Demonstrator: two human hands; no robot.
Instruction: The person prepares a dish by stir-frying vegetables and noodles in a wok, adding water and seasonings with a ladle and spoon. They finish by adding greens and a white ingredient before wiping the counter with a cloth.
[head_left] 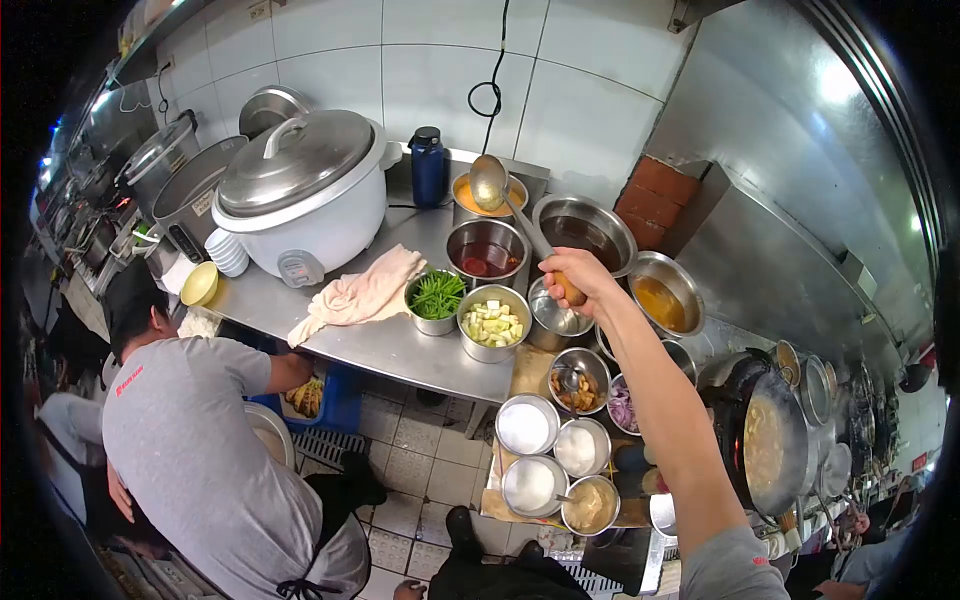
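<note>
My right hand (578, 280) is closed round the wooden handle of a metal ladle (535, 235). The ladle's bowl overlaps a steel pot of orange liquid (513, 189) by the wall. Below the shaft stands a pot of dark red liquid (487, 260), and a wide bowl of dark brown liquid (585, 240) sits to its right. Nearer me are a pot of green vegetable pieces (436, 297) and a pot of pale diced vegetable (493, 323). Only a small part of my left hand (408, 591) shows at the bottom edge, its fingers mostly hidden.
A steaming wok (768, 445) stands at right. Bowls of white powder (528, 424) line the near counter. A large rice cooker (300, 200), blue flask (427, 168) and pink cloth (365, 290) occupy the left counter. A co-worker (205, 440) bends over a blue crate (340, 395).
</note>
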